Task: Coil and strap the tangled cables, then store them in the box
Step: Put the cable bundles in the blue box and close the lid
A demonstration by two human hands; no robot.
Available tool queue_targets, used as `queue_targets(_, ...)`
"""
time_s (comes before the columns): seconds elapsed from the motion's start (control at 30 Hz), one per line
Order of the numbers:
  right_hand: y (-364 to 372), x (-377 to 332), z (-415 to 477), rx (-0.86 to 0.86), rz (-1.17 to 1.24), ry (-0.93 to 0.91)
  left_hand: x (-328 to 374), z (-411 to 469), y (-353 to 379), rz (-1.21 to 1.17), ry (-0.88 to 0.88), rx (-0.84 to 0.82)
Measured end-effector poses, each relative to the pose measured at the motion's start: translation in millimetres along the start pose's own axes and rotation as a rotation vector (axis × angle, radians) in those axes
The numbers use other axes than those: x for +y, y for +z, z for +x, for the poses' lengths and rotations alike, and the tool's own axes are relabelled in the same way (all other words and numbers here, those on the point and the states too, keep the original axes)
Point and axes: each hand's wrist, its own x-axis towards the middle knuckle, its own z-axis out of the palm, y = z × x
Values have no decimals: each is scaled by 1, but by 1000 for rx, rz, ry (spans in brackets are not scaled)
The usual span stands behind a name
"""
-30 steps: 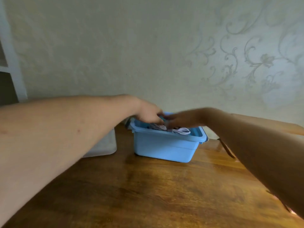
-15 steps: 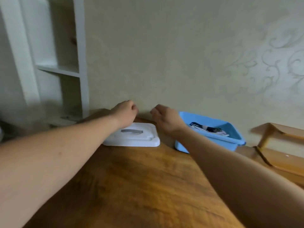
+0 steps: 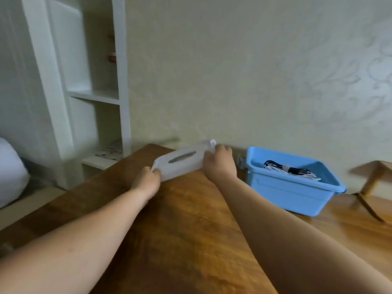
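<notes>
Left grip (image 3: 146,183) pinches the near left corner of the white lid (image 3: 180,162), fingers curled at its edge. Right grip (image 3: 219,164) curls over the lid's far right end, fingers wrapped on the edge next to a small white tab. Lid is tilted, right end higher than left, with the grey slot handle on top facing the camera. It is motion-blurred, so cannot tell whether its near edge touches the tabletop (image 3: 180,230). Both forearms are bare and reach forward across the wood.

Blue box (image 3: 286,196) sits on the tabletop to the right of the lid, near the right grip but apart from it, open on top. Cables (image 3: 301,172) lie inside it, black and white, coiled into one bundle with a pale strap (image 3: 286,167) around the middle. Bundle rests toward the back of the box. A grey latch piece shows on the box's left end.

Wall (image 3: 233,71) behind is pale wallpaper, with a floral pattern at right. White shelf unit (image 3: 93,96) stands at left, past the tabletop's corner. Wooden furniture (image 3: 373,172) sits at the far right edge behind the box, kind unclear. A white rounded thing at the far left is too blurred to tell.
</notes>
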Motion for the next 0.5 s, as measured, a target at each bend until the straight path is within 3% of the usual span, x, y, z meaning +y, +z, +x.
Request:
queue_targets(0.07,-34,-18,0,136,25,-131,29,-4,11,-262,9,0)
queue_targets(0.17,-100,-3,7,317,29,-146,86,-19,44,-477,117,-91)
queue_targets(0.3,-190,75,-3,446,-112,18,158,-52,99,-351,370,-105)
queue_targets(0.4,-224,131,-22,407,-173,152,182,-80,135,-219,454,-207)
queue_targets(0.5,-231,168,-33,306,-220,248,185,-88,157,-5,474,-147)
